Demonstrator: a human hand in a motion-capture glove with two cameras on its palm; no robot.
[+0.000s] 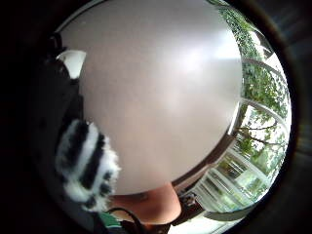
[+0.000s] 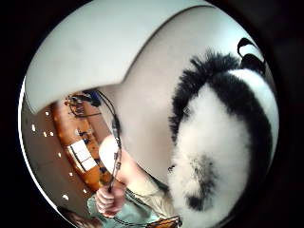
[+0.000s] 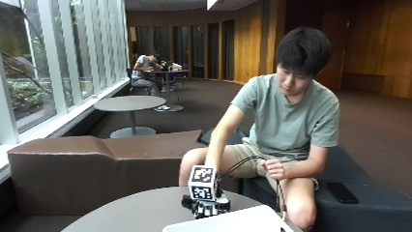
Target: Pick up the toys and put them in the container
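On round table (image 3: pixel 141 210), right hand (image 3: pixel 205 205) fingers clamped on fluffy black-and-white striped toy (image 2: pixel 223 142).

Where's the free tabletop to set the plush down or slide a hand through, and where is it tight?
Bare round table runs from the gloved right hand out to the rim nearest the brown bench; the little-finger palm view shows that surface bare too. It's tight at the white container, right beside the hand gripping the black-and-white plush toy.
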